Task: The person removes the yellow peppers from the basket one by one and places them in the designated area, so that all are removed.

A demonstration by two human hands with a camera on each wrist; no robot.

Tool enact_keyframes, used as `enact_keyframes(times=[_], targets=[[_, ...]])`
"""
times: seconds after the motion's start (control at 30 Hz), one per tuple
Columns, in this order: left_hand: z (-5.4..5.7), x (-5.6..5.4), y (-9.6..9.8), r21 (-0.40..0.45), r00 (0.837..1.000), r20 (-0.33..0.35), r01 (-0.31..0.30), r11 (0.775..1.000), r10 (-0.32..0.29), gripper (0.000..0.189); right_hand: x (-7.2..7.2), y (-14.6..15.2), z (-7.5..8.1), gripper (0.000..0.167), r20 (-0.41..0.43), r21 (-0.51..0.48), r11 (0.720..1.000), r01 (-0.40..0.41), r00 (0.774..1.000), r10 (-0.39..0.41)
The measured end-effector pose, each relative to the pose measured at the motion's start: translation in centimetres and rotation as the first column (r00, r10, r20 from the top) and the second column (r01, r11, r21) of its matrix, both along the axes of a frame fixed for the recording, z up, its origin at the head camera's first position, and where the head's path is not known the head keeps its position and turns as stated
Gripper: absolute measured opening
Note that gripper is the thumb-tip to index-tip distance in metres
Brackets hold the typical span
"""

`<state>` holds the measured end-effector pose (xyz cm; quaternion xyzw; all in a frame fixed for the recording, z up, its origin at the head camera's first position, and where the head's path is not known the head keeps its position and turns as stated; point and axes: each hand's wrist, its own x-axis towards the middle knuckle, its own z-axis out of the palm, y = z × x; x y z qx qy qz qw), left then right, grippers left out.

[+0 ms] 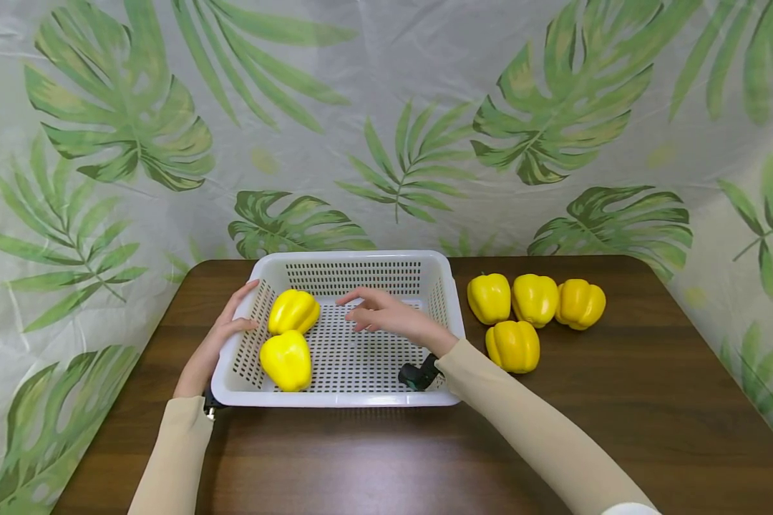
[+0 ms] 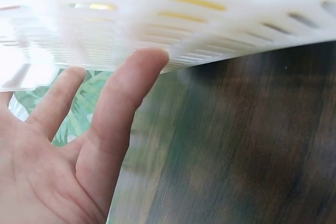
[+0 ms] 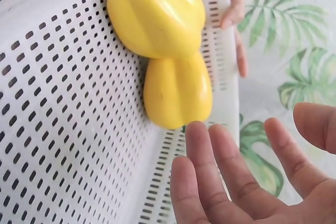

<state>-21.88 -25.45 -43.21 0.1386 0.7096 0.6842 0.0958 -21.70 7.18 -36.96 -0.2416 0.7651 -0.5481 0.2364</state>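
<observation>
A white plastic basket (image 1: 335, 399) with slotted walls stands on the table. Inside, along its left side, two yellow bell peppers lie one behind the other, the rear pepper (image 1: 293, 312) and the front pepper (image 1: 286, 360). My left hand (image 1: 222, 335) rests against the basket's left wall; in the left wrist view its thumb (image 2: 128, 90) touches the slotted side. Over the middle of the basket hovers my right hand (image 1: 389, 315), holding nothing. Its fingers are spread and relaxed in the right wrist view, with the peppers (image 3: 157, 14) beyond them.
Right of the basket, several more yellow bell peppers (image 1: 535, 300) sit close together on the dark wooden table (image 1: 644, 400). A leaf-patterned cloth (image 1: 419, 64) hangs behind the table's back edge. A black wrist camera (image 1: 419, 375) on the right arm hangs over the basket's front right.
</observation>
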Motion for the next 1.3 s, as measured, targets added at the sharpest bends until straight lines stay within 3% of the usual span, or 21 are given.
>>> enact_keyframes(times=[0.53, 0.87, 1.3], targets=[[0.0, -0.1, 0.0, 0.041, 1.0, 0.026, 0.003, 0.999, -0.004, 0.072, -0.9, -3.9, -1.8, 0.038, 0.054, 0.057, 0.982, -0.178, 0.983, 0.175], [-0.1, -0.1, -0.1, -0.003, 1.0, -0.015, 0.003, 1.0, -0.003, 0.069, -1.0, -6.6, -2.5, 0.044, 0.074, 0.146, 0.951, -0.273, 0.962, 0.264], [0.1, -0.2, 0.1, 0.032, 1.0, 0.015, -0.005, 0.999, 0.005, 0.072, -0.7, -8.1, -3.4, 0.054, 0.164, 0.147, 0.947, -0.287, 0.951, 0.262]])
